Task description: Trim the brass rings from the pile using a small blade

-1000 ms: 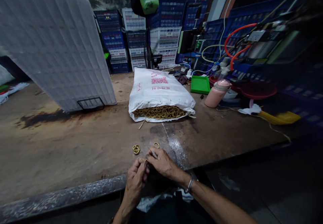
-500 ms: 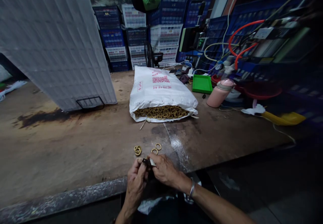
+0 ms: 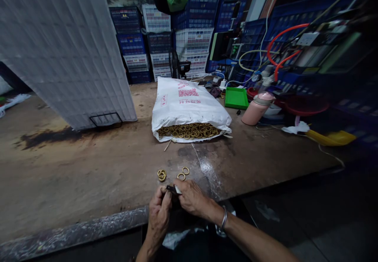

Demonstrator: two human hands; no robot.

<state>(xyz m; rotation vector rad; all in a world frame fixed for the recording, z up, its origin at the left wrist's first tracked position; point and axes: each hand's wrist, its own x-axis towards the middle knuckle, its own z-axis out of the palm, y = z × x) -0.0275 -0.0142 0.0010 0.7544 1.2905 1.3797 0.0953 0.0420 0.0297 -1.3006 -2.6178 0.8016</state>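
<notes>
Close to the table's front edge, my right hand (image 3: 191,199) is closed around a small tool (image 3: 173,190) with a dark, flat end and a whitish part by the fingers. My left hand (image 3: 158,210) is pinched at the dark end of that tool; whatever sits between its fingertips is too small and hidden to name. Just beyond the hands lie two brass-coloured rings (image 3: 181,177), side by side. To their left rests a small cluster of similar rings (image 3: 162,175). Farther back, a white sack (image 3: 189,106) lies on its side, its open mouth full of brass-coloured rings (image 3: 189,131).
A tall ribbed whitish panel (image 3: 67,57) stands at left on a black wire stand (image 3: 105,117). Right of the sack are a green tray (image 3: 236,98), a pink bottle (image 3: 256,110) and a yellow item (image 3: 332,137). Stacked crates (image 3: 195,41) and a fan (image 3: 175,65) stand behind.
The tool's dark end has turned slightly and shows more plainly between my hands. Both hands stay in nearly the same place; the rings and sack have not moved.
</notes>
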